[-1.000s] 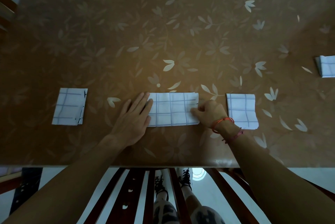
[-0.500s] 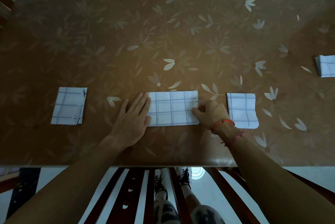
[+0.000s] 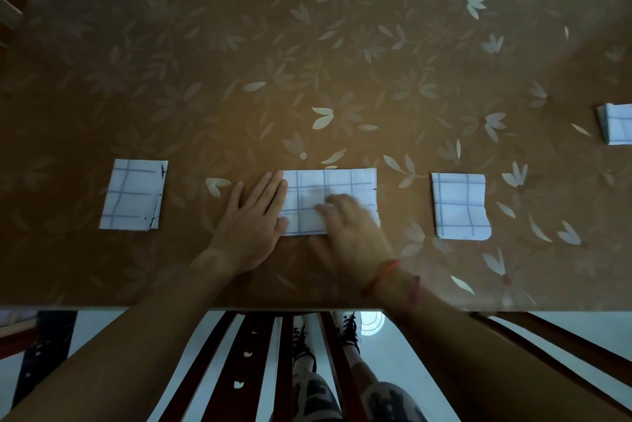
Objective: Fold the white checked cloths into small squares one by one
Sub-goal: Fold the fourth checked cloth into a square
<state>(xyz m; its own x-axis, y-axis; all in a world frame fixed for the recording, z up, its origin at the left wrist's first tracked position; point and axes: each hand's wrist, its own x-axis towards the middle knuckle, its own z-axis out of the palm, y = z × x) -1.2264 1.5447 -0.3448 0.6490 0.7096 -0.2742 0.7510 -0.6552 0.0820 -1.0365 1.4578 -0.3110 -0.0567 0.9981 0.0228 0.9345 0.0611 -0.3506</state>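
The checked cloth [image 3: 328, 187] lies as a strip near the middle of the near edge of the tabletop [image 3: 307, 45], with its long axis parallel to that edge. The left hand [image 3: 251, 219] lies flat with straight fingers touching the strip's left end. The right hand [image 3: 349, 233] covers the near right part and is blurred, so any pinch cannot be confirmed. The closing fold probably carries the right end over to the left, and the right hand is nearer that end.

The right hand [image 3: 349, 230] has let go of the 3 o'clock edge of the middle cloth [image 3: 328, 185] and swept toward 9 o'clock. It now lies over the cloth's near half, fingertips about mid-cloth, blurred with motion.
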